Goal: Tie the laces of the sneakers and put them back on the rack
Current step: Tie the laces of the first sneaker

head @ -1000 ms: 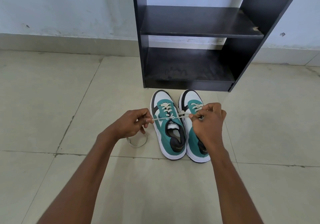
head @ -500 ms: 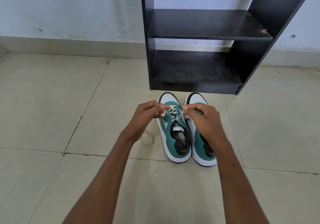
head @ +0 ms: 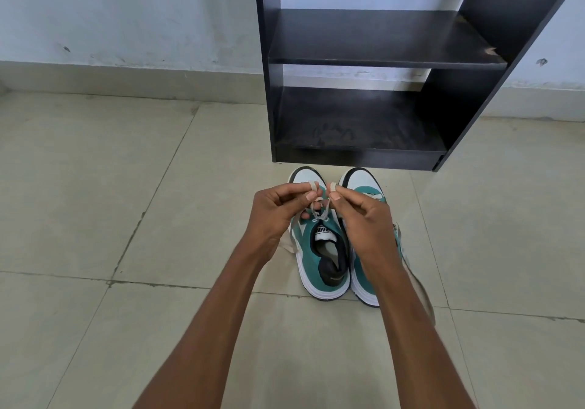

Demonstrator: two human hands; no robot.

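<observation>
A person looks down at their own two bare arms reaching forward over a tiled floor (head: 126, 218). A pair of teal and white sneakers stands side by side, toes pointing to twelve o'clock, just in front of a black rack (head: 364, 60) whose two shelves hold nothing visible.

Both hands meet above the left sneaker (head: 316, 250). The left hand (head: 278, 212) has its fingers curled, pinching a folded loop of cream lace (head: 319, 209) between thumb and forefinger. The right hand (head: 364, 222), at three o'clock from it and almost touching, pinches a second loop the same way. Under the fingertips the two strands cross at the top of the tongue, so a first knot seems to be in place and the bow is being formed, though the fingers hide most of it.

The right sneaker (head: 367, 193) lies largely under the right hand and forearm; its laces show only near the toe, and whether they are tied cannot be told.

By this judgement the task is in its early part: the bow on the left sneaker is unfinished, the right sneaker probably waits, and neither is yet on the rack.
</observation>
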